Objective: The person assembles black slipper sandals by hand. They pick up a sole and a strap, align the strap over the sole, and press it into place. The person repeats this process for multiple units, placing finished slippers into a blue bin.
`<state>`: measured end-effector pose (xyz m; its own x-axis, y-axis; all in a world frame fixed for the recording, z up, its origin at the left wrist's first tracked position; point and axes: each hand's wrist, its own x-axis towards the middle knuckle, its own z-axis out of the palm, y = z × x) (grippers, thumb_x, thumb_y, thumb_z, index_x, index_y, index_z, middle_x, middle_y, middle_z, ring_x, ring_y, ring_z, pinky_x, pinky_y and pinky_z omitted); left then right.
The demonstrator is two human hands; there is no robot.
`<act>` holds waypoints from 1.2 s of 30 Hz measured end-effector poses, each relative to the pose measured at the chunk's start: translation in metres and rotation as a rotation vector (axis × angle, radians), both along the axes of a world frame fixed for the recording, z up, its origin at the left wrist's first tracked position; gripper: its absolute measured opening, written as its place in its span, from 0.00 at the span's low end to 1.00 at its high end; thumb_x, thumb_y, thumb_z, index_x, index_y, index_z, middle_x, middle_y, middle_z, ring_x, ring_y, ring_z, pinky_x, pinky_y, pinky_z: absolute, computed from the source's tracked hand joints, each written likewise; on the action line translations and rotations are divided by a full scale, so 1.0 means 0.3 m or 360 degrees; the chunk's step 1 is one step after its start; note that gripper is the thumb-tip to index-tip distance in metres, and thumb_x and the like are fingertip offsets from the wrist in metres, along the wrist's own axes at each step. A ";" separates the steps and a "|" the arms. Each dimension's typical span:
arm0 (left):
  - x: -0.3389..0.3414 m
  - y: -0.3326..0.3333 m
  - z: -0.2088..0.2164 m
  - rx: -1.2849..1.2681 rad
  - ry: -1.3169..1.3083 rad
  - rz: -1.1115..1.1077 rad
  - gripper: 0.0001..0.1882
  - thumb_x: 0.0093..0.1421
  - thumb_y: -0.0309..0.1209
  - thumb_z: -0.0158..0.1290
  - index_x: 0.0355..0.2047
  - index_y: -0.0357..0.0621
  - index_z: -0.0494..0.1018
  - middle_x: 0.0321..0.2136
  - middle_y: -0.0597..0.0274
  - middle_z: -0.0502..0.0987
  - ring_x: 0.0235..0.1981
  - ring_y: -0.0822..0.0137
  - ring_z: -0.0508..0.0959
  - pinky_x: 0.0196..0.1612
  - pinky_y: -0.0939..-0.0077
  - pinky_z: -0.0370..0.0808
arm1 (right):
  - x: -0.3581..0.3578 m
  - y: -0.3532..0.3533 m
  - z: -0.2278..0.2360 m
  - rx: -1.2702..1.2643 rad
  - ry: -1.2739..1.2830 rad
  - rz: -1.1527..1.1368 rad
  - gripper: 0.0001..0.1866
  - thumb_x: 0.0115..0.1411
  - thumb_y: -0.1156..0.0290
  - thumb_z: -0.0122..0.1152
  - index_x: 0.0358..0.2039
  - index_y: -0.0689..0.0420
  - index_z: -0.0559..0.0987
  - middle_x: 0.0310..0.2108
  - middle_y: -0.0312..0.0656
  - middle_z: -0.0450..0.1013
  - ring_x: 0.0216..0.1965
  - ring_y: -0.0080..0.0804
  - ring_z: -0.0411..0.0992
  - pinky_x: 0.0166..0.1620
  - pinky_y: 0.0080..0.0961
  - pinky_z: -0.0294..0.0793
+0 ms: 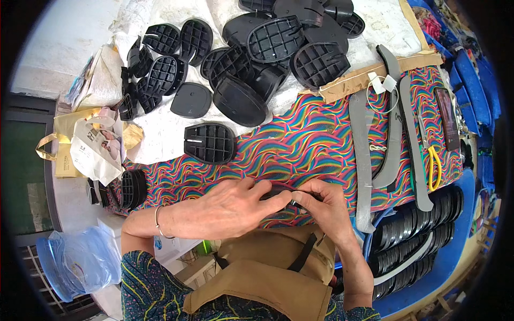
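Note:
At the table's near edge, both my hands work together on a dark, black piece (279, 191), mostly hidden by my fingers; its kind cannot be made out. My left hand (231, 207), a bangle at its wrist, has its fingers closed on the piece. Facing it, my right hand (327, 212) pinches the piece between thumb and forefinger, the two thumbs nearly meeting. Beyond my left hand lies a single black shoe heel (210, 143), its gridded hollow side up. A heap of similar heels (239, 100) spreads farther back on white sheeting (155, 140).
Grey curved strips (362, 160), yellow-handled scissors (432, 168) and a phone (447, 119) lie at the right on the patterned cloth (300, 144). A blue crate (455, 235) holds rows of black pieces, lower right. Paper bags (99, 147) and a blue plastic-lined bin (80, 265) stand left.

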<state>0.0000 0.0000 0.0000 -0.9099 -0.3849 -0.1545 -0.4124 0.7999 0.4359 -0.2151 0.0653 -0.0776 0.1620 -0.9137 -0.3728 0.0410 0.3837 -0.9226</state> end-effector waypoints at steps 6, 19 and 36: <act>-0.046 0.014 -0.010 -0.0169 -0.0205 -0.0036 0.28 0.51 0.22 0.55 0.53 0.48 0.64 0.26 0.54 0.70 0.25 0.54 0.78 0.22 0.61 0.75 | 0.004 -0.004 0.016 0.0063 -0.0101 0.0024 0.08 0.63 0.71 0.62 0.33 0.65 0.81 0.24 0.34 0.75 0.25 0.15 0.68 0.28 0.18 0.69; 0.039 0.076 0.154 0.0654 0.0794 0.0510 0.17 0.52 0.19 0.63 0.44 0.42 0.80 0.38 0.56 0.82 0.35 0.60 0.84 0.36 0.72 0.79 | -0.158 -0.002 0.237 0.0108 -0.0463 0.0215 0.11 0.56 0.75 0.70 0.38 0.57 0.77 0.22 0.30 0.73 0.20 0.11 0.64 0.21 0.12 0.58; 0.053 0.140 0.139 0.0889 0.1212 0.0957 0.15 0.53 0.17 0.63 0.43 0.33 0.79 0.41 0.51 0.82 0.42 0.65 0.82 0.45 0.73 0.79 | -0.108 0.181 0.162 0.0018 -0.1000 -0.0377 0.10 0.55 0.82 0.68 0.37 0.62 0.77 0.31 0.37 0.77 0.30 0.17 0.74 0.35 0.14 0.72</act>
